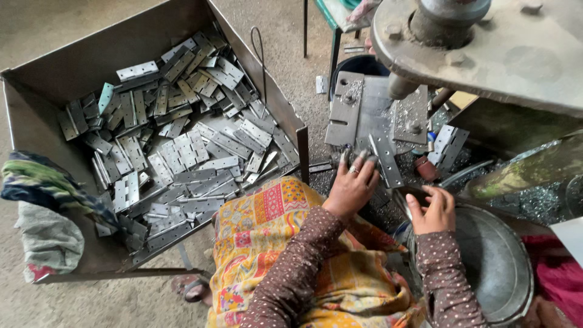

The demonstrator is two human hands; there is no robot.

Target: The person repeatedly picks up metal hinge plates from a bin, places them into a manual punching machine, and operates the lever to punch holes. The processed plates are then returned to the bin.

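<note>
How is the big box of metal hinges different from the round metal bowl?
The box is square-cornered with straight walls; the bowl is round and shallow. The box is heaped with hinges; the bowl looks nearly bare. The box sits away from both hands; the right hand is at the bowl's rim. Both are grey metal.

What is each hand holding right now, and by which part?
The left hand presses fingertips on a long metal strip at its near end. The right hand curls over the rim of a round metal bowl.
</note>
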